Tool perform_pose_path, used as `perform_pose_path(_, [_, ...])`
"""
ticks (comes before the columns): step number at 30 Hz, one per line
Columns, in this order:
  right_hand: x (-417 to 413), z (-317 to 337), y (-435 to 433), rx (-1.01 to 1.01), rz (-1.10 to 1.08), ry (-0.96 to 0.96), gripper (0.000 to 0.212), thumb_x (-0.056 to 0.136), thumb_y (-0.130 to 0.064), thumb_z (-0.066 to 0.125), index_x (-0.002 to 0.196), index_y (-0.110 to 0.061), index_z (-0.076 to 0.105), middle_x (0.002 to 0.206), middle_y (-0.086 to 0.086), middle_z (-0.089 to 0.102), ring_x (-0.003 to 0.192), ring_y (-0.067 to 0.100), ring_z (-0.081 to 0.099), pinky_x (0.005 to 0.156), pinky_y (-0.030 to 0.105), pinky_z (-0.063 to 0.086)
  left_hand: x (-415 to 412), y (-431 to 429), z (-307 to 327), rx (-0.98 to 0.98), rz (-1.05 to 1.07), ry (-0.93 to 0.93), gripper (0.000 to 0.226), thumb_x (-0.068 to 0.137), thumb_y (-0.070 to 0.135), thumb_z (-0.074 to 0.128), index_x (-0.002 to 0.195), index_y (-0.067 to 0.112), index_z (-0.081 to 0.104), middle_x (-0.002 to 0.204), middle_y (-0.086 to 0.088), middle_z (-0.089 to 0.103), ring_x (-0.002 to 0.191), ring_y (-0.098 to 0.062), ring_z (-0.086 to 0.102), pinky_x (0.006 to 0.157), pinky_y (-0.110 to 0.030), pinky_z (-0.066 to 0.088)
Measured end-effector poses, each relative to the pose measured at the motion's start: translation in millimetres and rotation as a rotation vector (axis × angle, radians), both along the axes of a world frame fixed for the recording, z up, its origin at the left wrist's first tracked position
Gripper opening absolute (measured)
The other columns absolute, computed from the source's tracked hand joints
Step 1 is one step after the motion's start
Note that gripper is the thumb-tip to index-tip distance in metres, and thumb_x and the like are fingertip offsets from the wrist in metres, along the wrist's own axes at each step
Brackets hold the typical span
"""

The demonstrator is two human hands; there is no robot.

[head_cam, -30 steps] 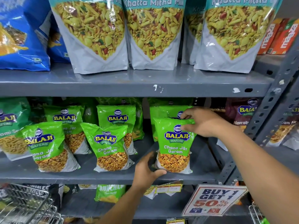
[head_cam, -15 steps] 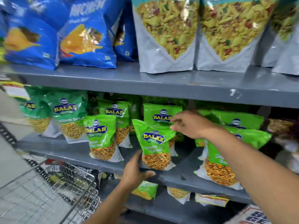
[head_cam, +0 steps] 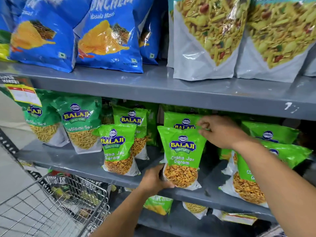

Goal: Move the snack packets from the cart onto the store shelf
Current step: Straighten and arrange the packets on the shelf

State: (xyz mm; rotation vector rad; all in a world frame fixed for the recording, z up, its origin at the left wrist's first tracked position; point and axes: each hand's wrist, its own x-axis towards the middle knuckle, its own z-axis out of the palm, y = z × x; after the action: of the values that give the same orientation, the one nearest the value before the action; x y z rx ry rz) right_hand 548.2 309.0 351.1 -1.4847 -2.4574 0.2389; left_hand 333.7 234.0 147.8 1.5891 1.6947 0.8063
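Packet [head_cam: 183,156] stands at frame centre on the shelf [head_cam: 82,165]; left hand [head_cam: 153,181] grips its bottom, right hand [head_cam: 220,132] pinches its top; better push it back and upright before releasing

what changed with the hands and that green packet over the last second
The view swung left, bringing the cart into sight. The left hand closed on the base of the Chana Jor Garam packet; the right hand shifted to pinch its top corner. The packet stayed upright on the shelf.
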Motion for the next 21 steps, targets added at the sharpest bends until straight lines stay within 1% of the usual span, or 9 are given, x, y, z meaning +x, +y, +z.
perform_pose_path(3, [-28.2,7.5,-6.5,-0.026,0.025,0.048,0.044,0.085,-0.043,0.058,0.125,-0.028,0.056,0.123,-0.005,0.065,0.111,0.019,0.061,0.091,0.028,0.046,-1.5,1.5,-1.4,-0.004,-0.001,0.003,0.059,0.048,0.048,0.084,0.102,0.034,0.064,0.084,0.011,0.074,0.079,-0.004,0.068,0.073,-0.030,0.056])
perform_pose_path(5, [-54.1,5.6,-5.3,-0.016,0.083,0.016,0.049,0.085,-0.049,0.055,0.128,-0.026,0.054,0.127,-0.002,0.064,0.115,0.022,0.059,0.096,0.034,0.047,-1.6,-0.6,-3.6,-0.006,-0.006,0.007,0.061,0.050,0.048,0.084,0.105,0.034,0.063,0.085,0.010,0.074,0.079,-0.005,0.069,0.074,-0.033,0.057])
perform_pose_path(7, [-75.0,0.0,-4.7,-0.021,0.124,-0.051,0.050,0.084,-0.053,0.052,0.125,-0.025,0.056,0.126,0.001,0.064,0.116,0.025,0.057,0.095,0.039,0.048,-0.4,-2.2,-3.5,0.001,-0.008,0.000,0.059,0.050,0.048,0.084,0.103,0.034,0.063,0.083,0.010,0.075,0.077,-0.004,0.069,0.074,-0.035,0.058])
perform_pose_path(10, [-94.0,-9.0,-1.9,-0.016,0.126,-0.101,0.035,0.084,-0.050,0.052,0.108,-0.029,0.063,0.118,0.001,0.067,0.110,0.027,0.060,0.089,0.040,0.050,-0.8,-3.6,-3.2,0.009,-0.016,-0.022,0.059,0.049,0.046,0.084,0.103,0.036,0.063,0.086,0.011,0.075,0.081,-0.004,0.070,0.078,-0.039,0.058])
perform_pose_path(12, [-98.3,-11.2,-0.1,0.056,0.122,-0.122,0.024,0.085,-0.045,0.052,0.098,-0.029,0.065,0.111,0.000,0.070,0.104,0.028,0.063,0.082,0.036,0.049,-0.5,-4.5,-2.7,0.002,-0.017,-0.041,0.054,0.051,0.043,0.084,0.101,0.036,0.063,0.087,0.011,0.076,0.083,-0.005,0.071,0.080,-0.040,0.058])
perform_pose_path(15, [-91.3,-9.8,4.0,0.177,0.024,-0.095,0.021,0.087,-0.042,0.050,0.096,-0.030,0.065,0.109,-0.002,0.071,0.100,0.027,0.066,0.077,0.034,0.047,-2.2,-4.7,0.1,0.005,0.014,-0.044,0.045,0.054,0.044,0.083,0.092,0.029,0.063,0.083,0.005,0.074,0.079,-0.009,0.069,0.077,-0.041,0.057])
perform_pose_path(17, [-81.7,-11.7,6.0,0.148,-0.051,-0.029,0.021,0.087,-0.044,0.050,0.096,-0.031,0.064,0.107,-0.002,0.072,0.099,0.025,0.067,0.078,0.034,0.049,-3.2,-3.9,2.7,0.006,0.019,-0.037,0.045,0.055,0.042,0.084,0.091,0.026,0.063,0.085,0.006,0.074,0.080,-0.009,0.068,0.077,-0.040,0.057])
perform_pose_path(19, [-74.0,-11.6,7.3,0.066,-0.037,-0.006,0.027,0.085,-0.050,0.053,0.099,-0.030,0.064,0.106,-0.002,0.072,0.100,0.025,0.066,0.080,0.034,0.050,-3.2,-4.1,3.3,0.003,0.009,-0.048,0.046,0.055,0.040,0.085,0.095,0.029,0.064,0.086,0.009,0.075,0.082,-0.007,0.069,0.079,-0.039,0.057])
perform_pose_path(21, [-62.8,-1.1,7.1,-0.071,0.004,-0.042,0.046,0.078,-0.057,0.060,0.114,-0.028,0.059,0.115,0.001,0.069,0.106,0.024,0.064,0.088,0.036,0.050,-2.6,-4.9,2.8,-0.004,0.005,-0.053,0.048,0.056,0.040,0.084,0.098,0.032,0.063,0.087,0.010,0.075,0.084,-0.007,0.070,0.079,-0.038,0.058])
